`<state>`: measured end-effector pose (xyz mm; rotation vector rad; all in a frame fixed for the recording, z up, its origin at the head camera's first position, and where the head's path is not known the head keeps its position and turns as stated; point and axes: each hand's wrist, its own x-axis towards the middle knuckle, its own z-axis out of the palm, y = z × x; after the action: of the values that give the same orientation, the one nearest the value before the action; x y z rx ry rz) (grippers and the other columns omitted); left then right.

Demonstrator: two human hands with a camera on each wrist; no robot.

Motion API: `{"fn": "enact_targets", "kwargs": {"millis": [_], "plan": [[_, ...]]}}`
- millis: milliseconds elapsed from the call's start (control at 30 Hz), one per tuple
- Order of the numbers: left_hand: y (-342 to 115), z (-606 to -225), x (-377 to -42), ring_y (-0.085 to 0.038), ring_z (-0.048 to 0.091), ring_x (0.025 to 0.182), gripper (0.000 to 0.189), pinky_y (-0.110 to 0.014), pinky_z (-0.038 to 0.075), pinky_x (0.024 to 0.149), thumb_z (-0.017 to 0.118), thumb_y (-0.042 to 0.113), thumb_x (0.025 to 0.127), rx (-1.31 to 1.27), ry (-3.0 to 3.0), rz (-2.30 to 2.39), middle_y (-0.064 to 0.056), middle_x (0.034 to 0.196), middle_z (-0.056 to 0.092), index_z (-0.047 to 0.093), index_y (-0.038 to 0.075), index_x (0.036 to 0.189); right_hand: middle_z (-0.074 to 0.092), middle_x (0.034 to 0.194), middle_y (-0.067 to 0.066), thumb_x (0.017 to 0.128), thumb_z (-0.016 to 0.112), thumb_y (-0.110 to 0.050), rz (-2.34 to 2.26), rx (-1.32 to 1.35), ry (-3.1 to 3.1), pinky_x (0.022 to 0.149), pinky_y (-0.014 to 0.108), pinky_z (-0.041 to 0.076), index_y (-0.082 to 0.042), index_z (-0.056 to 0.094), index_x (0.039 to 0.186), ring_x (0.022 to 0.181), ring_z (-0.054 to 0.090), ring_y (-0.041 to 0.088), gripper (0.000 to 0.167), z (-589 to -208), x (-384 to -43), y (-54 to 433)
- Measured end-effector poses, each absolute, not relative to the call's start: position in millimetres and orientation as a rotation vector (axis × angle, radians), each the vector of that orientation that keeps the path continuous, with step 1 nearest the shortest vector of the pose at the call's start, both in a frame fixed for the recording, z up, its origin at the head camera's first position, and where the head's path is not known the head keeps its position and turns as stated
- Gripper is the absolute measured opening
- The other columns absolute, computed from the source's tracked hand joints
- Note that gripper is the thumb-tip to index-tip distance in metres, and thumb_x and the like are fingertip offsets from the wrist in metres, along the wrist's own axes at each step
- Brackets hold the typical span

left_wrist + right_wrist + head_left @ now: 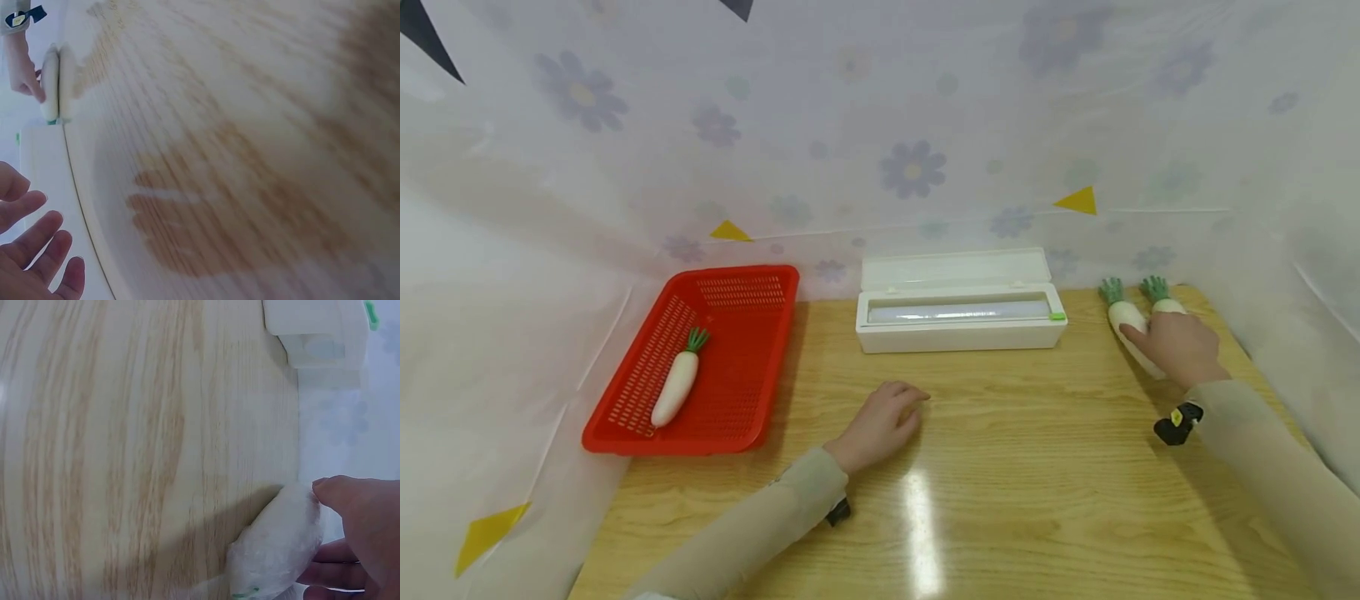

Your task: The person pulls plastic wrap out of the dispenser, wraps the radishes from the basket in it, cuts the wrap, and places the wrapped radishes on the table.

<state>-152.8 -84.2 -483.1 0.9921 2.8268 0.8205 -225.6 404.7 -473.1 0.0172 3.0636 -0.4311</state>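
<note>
Two white radishes with green tops lie side by side at the back right of the table, the left radish (1126, 317) and the right radish (1167, 306). My right hand (1180, 346) is over them, partly hiding both. In the right wrist view, its thumb lies against a radish wrapped in clear film (275, 544), with the fingers curled behind it. My left hand (880, 425) hovers over the middle of the table, fingers loosely bent and holding nothing. Ahead of it stands a white cling film box (958, 337), lid raised, with a film roll (958, 312) inside.
A red plastic basket (775, 367) stands on the left, with another white radish (676, 387) in it. A green tab (1057, 317) sits at the box's right end. Flower-patterned sheeting (913, 171) rises behind the wooden table (1000, 467) and along both sides.
</note>
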Motion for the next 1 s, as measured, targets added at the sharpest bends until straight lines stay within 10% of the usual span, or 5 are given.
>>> {"fn": "enact_targets", "kwargs": {"millis": [267,467,1000], "plan": [[-81.6,-484.1,-154.7,-0.025,0.061,0.118,0.031,-0.041,0.051,0.103,0.059,0.015,0.105,1.008,2.829,0.826,-0.008,0.127,0.068,0.068,0.007,0.134,0.053,0.06,0.012,0.108,0.042,-0.057,-0.419,-0.001,3.056,0.041,0.033,0.035,-0.002,0.054,0.074,0.048,0.048,0.024,0.065,-470.3,-226.9,403.1],[-81.7,-482.0,-157.5,-0.026,0.06,0.12,0.032,-0.043,0.048,0.106,0.055,0.019,0.107,0.95,2.836,0.87,-0.009,0.129,0.068,0.068,0.007,0.134,0.065,0.098,0.038,0.111,0.041,-0.047,-0.429,-0.033,3.149,0.042,0.044,0.048,0.021,0.055,0.127,0.06,0.062,0.035,0.071,-466.6,-230.1,399.3],[-86.9,-468.3,-212.2,-0.031,0.061,0.118,0.029,-0.045,0.05,0.104,0.074,0.019,0.098,0.736,2.965,1.217,-0.011,0.122,0.071,0.073,0.006,0.124,0.068,0.116,0.022,0.107,0.061,-0.019,-0.77,-0.586,3.17,0.086,0.059,0.049,0.003,0.067,0.127,0.105,0.06,0.039,0.031,-426.3,-241.0,333.0]]}}
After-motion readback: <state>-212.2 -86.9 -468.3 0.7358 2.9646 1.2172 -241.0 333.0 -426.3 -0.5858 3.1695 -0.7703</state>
